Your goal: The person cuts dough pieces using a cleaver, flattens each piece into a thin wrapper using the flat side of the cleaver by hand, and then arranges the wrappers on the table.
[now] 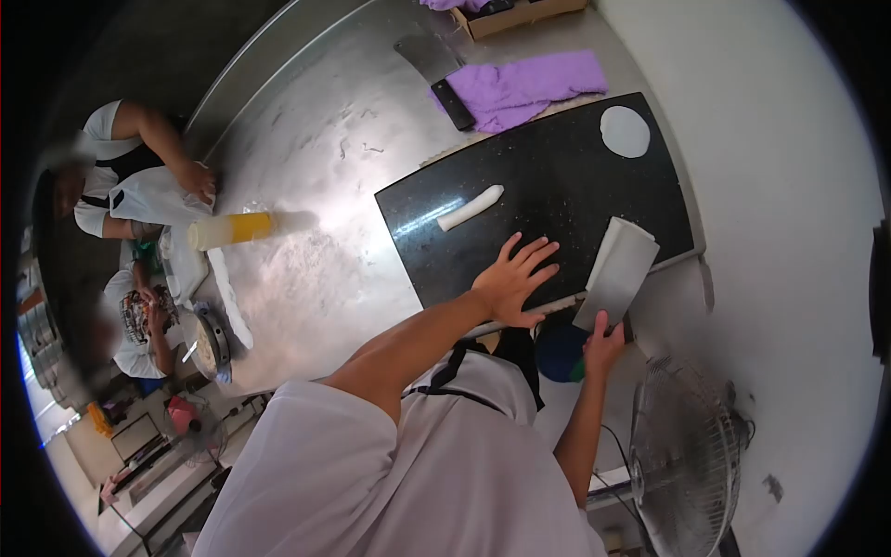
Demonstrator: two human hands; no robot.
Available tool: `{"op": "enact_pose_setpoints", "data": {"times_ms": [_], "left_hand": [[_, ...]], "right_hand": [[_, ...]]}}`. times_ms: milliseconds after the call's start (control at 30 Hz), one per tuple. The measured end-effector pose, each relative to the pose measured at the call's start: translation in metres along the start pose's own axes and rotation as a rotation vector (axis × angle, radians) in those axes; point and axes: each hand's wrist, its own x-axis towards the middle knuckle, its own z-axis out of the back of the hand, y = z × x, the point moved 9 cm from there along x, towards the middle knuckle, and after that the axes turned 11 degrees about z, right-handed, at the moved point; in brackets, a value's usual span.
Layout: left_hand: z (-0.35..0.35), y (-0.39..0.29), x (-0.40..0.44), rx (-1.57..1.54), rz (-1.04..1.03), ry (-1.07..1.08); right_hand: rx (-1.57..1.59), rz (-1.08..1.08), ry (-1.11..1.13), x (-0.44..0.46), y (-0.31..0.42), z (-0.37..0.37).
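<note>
The left hand (516,283), spread wide and holding nothing, is over the near edge of a black board (557,186); the right hand (605,347) is closed on a broad cleaver (626,267), a white piece (605,246) showing along its blade. On the board lie a white roll (471,208) and a flat white round (625,132). Beyond, on the metal table (306,176), a second cleaver (453,104) lies against a purple cloth (534,88)

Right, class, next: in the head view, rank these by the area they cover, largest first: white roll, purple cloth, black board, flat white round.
1. Black board
2. Purple cloth
3. Flat white round
4. White roll: longer than the round but much narrower, so it covers less.
</note>
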Motion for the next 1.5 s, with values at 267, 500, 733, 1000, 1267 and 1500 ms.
{"op": "enact_pose_setpoints", "data": {"times_ms": [267,500,733,1000,1267,1500], "left_hand": [[0.011,0.005,-0.005,-0.163,-0.073,-0.071],[0.011,0.006,0.002,-0.076,-0.074,-0.081],[0.05,0.047,0.033,-0.867,0.223,-0.387],[0.043,0.071,0.013,-0.929,0.089,-0.353],[0.157,0.232,-0.253,-2.582,0.114,-0.919],[0.138,0.296,-0.32,-1.821,0.543,-0.927]], "right_hand": [[0.127,0.237,-0.17,0.015,0.033,-0.001],[-0.001,0.188,-0.177,-0.012,0.097,0.008],[0.103,0.077,-0.347,-0.146,0.03,0.038],[0.018,-0.047,-0.066,-0.198,-0.023,-0.006],[0.08,0.118,0.278,-0.184,0.002,-0.064],[0.071,0.149,0.387,-0.169,0.009,-0.07]]}}
